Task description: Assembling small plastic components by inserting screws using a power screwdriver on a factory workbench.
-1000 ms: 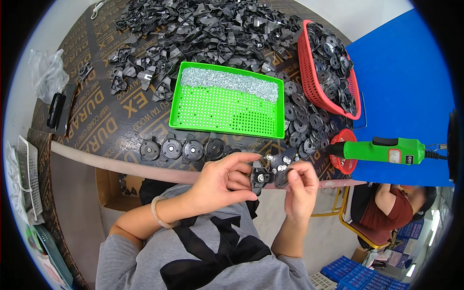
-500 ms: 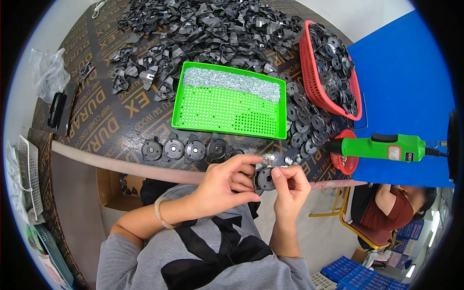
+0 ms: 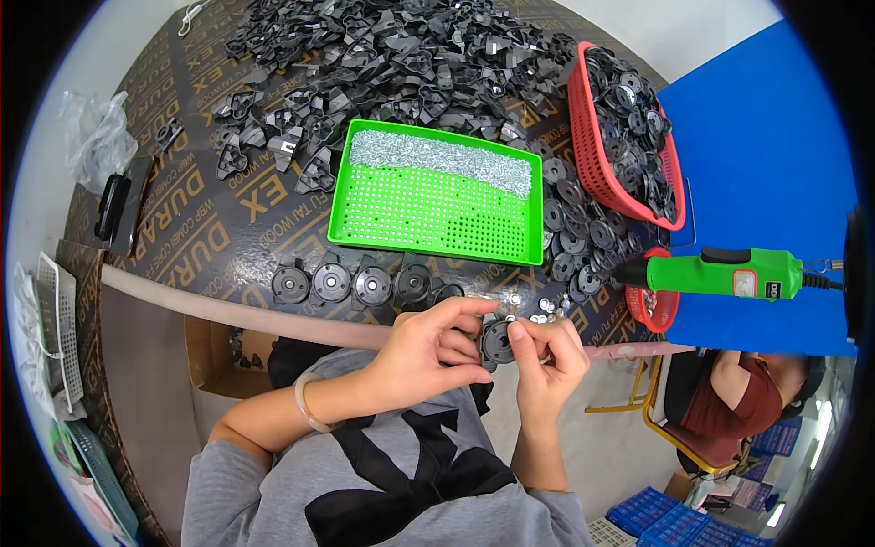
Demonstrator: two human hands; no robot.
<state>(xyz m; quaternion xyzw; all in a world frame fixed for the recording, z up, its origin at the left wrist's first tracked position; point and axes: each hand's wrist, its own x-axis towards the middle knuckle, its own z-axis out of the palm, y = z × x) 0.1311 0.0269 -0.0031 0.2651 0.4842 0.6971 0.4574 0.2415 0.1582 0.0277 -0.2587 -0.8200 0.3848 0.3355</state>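
Observation:
Close to my body, just past the table's front edge, a round black plastic disc part [image 3: 496, 344] is held between my two hands. My left hand [image 3: 421, 351] grips its left side, fingers curled and thumb stretched along beneath. The thumb and forefinger of my right hand [image 3: 550, 363] pinch at its upper right edge; whether a small metal piece is between them I cannot make out. Small silver metal pieces [image 3: 545, 306] lie on the table just beyond the right hand. Left of them, several similar black disc assemblies [image 3: 373, 284] stand in a row.
A green tray [image 3: 344, 205] holds small silver pins. Black plastic parts [image 3: 365, 64] are heaped behind it. At right are a red basket [image 3: 581, 128] of discs, loose discs [image 3: 572, 239], a green electric screwdriver [image 3: 725, 274] and a small red bowl [image 3: 670, 314]. Another person [image 3: 729, 397] sits beyond.
The disc has tilted a little. My right fingertips have shifted slightly up and left along its edge. My left hand keeps nearly the same hold, and the whole view has moved slightly.

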